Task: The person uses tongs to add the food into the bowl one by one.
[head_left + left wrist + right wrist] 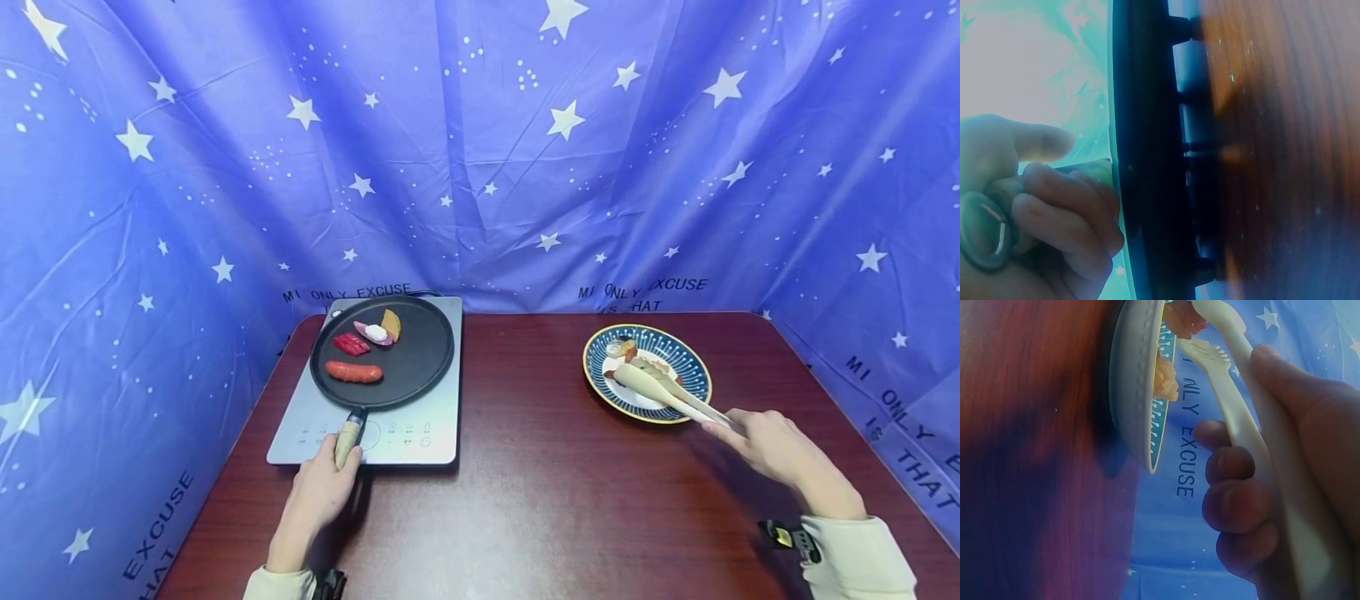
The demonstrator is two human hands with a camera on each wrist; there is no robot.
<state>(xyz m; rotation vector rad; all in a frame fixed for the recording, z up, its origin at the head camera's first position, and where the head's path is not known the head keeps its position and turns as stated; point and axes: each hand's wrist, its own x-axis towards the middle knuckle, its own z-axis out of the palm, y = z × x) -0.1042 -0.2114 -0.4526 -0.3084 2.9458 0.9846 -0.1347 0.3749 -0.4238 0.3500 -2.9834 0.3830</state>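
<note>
Hand [1319, 419] gripping pale tongs [1275, 440]; thumb on one arm, fingers [1235, 503] curled round other. Tips ahead of hand, apart: one smooth, one slotted. Reddish food piece [1183, 319] beside tips, contact unclear. Tan food piece [1165, 378] ahead of fingers, in pale-sided plate [1132, 381]. Bench [1041, 444] well apart from hand. Blue starred cloth [1169, 544] behind fingers, lettered "EXCUSE".
</note>
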